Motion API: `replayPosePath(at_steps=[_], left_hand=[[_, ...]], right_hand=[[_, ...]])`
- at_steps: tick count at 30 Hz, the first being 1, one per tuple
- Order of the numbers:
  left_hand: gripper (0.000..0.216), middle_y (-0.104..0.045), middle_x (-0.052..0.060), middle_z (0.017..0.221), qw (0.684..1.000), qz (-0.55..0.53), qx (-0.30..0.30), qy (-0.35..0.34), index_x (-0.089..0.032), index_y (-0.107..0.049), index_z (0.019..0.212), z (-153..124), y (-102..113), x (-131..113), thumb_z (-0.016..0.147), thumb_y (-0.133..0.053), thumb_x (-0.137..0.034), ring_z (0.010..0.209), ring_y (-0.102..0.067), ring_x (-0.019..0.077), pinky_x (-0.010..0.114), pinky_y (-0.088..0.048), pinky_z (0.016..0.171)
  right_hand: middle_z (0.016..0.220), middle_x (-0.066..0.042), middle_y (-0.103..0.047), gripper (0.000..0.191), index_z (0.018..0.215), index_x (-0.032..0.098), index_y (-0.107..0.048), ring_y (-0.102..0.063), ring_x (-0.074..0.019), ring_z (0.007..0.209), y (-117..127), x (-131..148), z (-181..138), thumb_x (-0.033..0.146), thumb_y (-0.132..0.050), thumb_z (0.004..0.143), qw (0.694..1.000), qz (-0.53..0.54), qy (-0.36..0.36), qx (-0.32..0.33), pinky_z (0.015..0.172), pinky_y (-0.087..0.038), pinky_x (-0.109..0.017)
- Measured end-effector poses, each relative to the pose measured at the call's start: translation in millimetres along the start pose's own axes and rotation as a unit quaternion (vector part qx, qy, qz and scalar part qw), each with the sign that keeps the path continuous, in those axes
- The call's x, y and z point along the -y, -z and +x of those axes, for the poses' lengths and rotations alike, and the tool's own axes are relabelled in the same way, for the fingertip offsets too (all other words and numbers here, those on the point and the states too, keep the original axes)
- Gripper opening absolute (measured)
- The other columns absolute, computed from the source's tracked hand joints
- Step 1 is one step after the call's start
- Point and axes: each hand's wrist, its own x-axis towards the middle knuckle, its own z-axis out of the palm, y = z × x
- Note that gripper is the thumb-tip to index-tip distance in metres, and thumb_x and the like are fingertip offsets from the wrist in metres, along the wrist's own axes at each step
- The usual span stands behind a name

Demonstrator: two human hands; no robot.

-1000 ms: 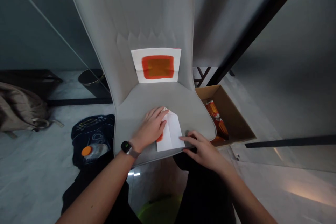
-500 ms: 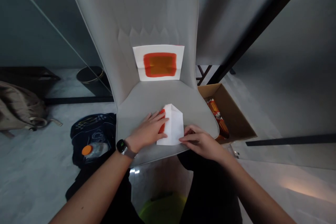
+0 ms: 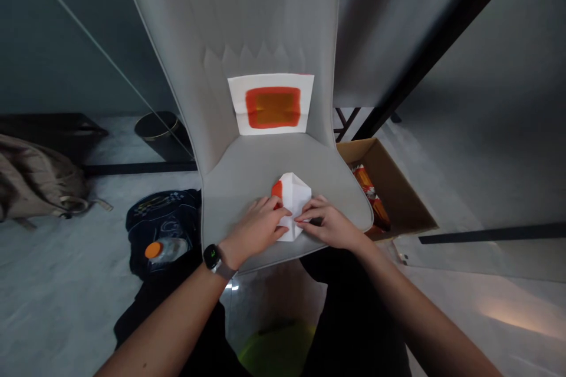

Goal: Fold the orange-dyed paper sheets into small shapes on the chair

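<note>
Folded paper being pressed flat on chair seat
Left hand and right hand are being held open on it, fingertips flat, nothing pinched.

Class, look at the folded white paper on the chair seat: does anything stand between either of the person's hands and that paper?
Nothing visible stands in the way. The left hand and the right hand both touch the folded white paper directly, on the grey chair seat.
</note>
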Motion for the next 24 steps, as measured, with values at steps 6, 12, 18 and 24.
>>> replayPosePath(at_steps=[6,12,18,24], left_hand=[[0.036,-0.061,0.007,0.119,1.0,-0.002,-0.021,0.023,-0.024,-0.068,0.115,6.4,-5.0,0.8,0.092,-0.072,-0.051,0.109,-0.057,0.0308,0.047,-0.047,0.095],[0.043,-0.059,0.008,0.12,0.998,0.008,-0.009,0.055,-0.023,-0.065,0.111,13.9,-8.5,-1.6,0.087,-0.075,-0.057,0.111,-0.056,0.0328,0.048,-0.046,0.093],[0.044,-0.059,0.008,0.121,0.998,0.009,0.003,0.063,-0.024,-0.064,0.11,18.3,-10.0,1.5,0.085,-0.076,-0.058,0.112,-0.056,0.0324,0.047,-0.046,0.095],[0.044,-0.059,0.008,0.121,0.997,0.002,0.015,0.071,-0.023,-0.062,0.108,20.9,-5.3,-0.4,0.084,-0.078,-0.056,0.112,-0.056,0.0328,0.048,-0.045,0.097]], right_hand=[[0.097,-0.001,-0.077,0.009,0.101,0.028,-0.078,-0.062,-0.0228,0.101,-14.7,-7.3,-2.8,0.025,-0.076,0.092,0.999,-0.018,-0.014,-0.034,0.095,-0.042,-0.042],[0.094,-0.001,-0.077,0.017,0.108,0.028,-0.076,-0.063,-0.0228,0.097,-21.9,-6.7,-3.9,0.027,-0.077,0.091,0.996,-0.022,-0.045,-0.079,0.094,-0.041,-0.042],[0.096,-0.004,-0.076,0.012,0.104,0.026,-0.076,-0.064,-0.0238,0.096,-27.4,-2.8,-4.4,0.032,-0.075,0.093,0.991,-0.067,-0.047,-0.11,0.09,-0.044,-0.043],[0.123,-0.011,-0.072,0.024,0.121,0.024,-0.073,-0.064,-0.0291,0.122,-41.9,10.2,-41.1,0.024,-0.062,0.099,0.961,-0.179,0.046,-0.204,0.1,-0.05,-0.049]])
